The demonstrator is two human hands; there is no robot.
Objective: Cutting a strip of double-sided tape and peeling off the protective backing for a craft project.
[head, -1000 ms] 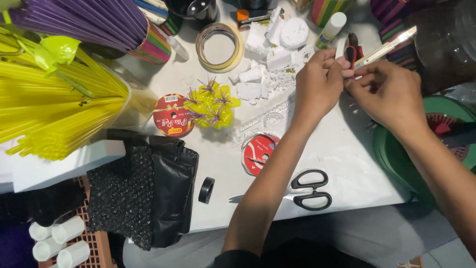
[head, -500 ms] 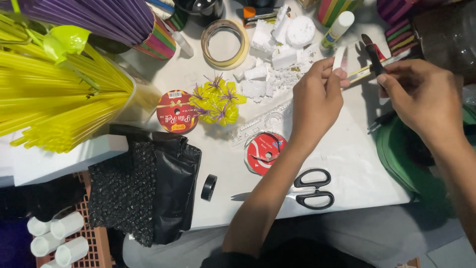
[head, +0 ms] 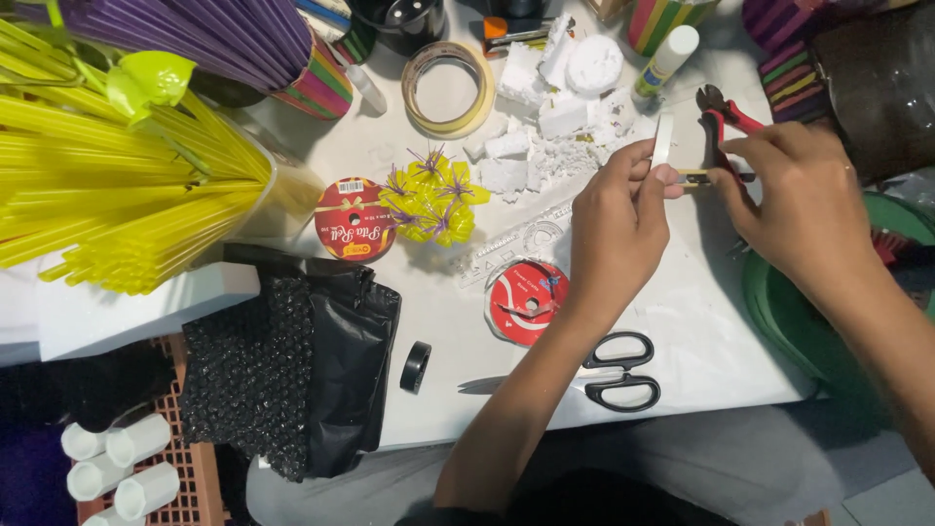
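My left hand pinches a small white roll of tape, held on edge between thumb and fingers above the white table. My right hand is just to its right, fingertips closed on a thin yellowish strip that runs between the two hands. Red-handled pliers lie right behind my right fingers; whether they touch is unclear.
Black scissors and a red ribbon spool lie near my left forearm. Yellow paper flowers, white foam chunks, a masking tape ring and a glue stick lie further back. Yellow straws, a black bag left; green basin right.
My hands have drawn closer together. The long pale stick that my right hand held out to the upper right is gone from view; that hand now pinches a short strip beside the white roll.
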